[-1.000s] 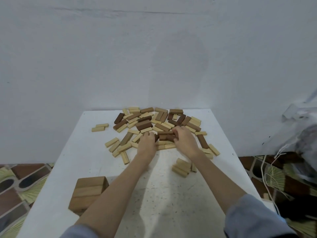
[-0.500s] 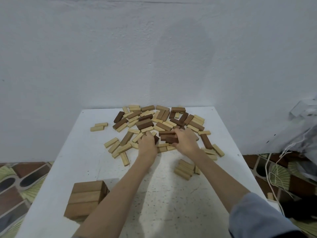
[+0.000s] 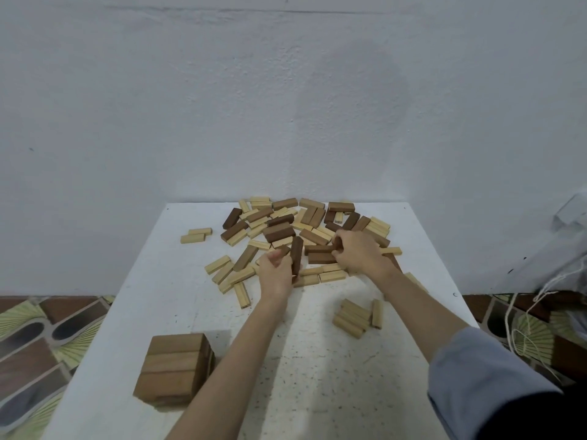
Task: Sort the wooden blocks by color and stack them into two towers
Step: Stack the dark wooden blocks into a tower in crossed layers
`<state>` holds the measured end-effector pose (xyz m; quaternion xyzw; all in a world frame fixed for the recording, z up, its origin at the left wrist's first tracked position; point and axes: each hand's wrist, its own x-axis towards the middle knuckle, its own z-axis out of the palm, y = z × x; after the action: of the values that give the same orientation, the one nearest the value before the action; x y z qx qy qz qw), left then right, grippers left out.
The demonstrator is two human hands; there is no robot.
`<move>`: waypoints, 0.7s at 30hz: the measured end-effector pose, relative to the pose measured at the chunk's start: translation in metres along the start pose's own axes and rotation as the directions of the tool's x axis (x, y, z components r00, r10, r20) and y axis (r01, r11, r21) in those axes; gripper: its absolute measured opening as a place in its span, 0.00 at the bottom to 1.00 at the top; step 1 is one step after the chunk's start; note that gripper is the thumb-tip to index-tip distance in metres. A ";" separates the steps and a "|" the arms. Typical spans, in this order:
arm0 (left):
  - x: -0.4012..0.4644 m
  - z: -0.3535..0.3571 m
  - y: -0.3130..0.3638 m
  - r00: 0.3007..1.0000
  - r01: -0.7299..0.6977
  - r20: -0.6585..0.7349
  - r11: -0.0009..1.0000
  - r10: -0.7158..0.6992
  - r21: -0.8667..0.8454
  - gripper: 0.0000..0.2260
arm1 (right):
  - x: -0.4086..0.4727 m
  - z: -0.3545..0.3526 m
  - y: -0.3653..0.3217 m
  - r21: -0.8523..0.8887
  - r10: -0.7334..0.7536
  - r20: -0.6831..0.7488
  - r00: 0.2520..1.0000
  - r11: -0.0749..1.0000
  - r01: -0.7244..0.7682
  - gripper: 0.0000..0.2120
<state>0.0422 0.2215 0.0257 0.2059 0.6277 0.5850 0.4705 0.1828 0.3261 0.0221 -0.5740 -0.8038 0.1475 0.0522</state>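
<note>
Head view: both forearms reach up-frame into the mixed block pile at centre of the white table. Left hand has fingers curled around a dark block, held on end, slightly tilted. Right hand, knuckles up, grips the end of two dark blocks lying side by side. Brown stacked tower at lower left; small light-block group right of centre.

Dark and pale wooden blocks lie jumbled — brown tower stands near.
</note>
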 end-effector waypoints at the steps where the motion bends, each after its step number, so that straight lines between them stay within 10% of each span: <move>1: -0.002 0.001 0.002 0.998 0.050 0.027 0.996 -0.048 -0.069 0.09 | 0.001 0.003 0.000 -0.060 -0.001 0.012 1.000 0.998 0.002 0.10; 11: -0.007 -0.002 0.000 0.975 0.199 0.106 0.979 -0.193 -0.052 0.13 | 0.001 0.013 0.000 -0.070 -0.026 -0.089 0.996 0.997 0.019 0.08; 21: -0.032 -0.022 -0.010 0.949 0.177 0.253 0.982 -0.189 0.071 0.07 | -0.085 0.013 -0.026 0.582 0.220 -0.040 0.975 0.798 -0.156 0.11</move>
<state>0.0421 0.1816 0.0244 0.2324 0.5910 0.4921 0.5954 0.1849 0.2362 0.0242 -0.6152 -0.6566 0.3572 0.2508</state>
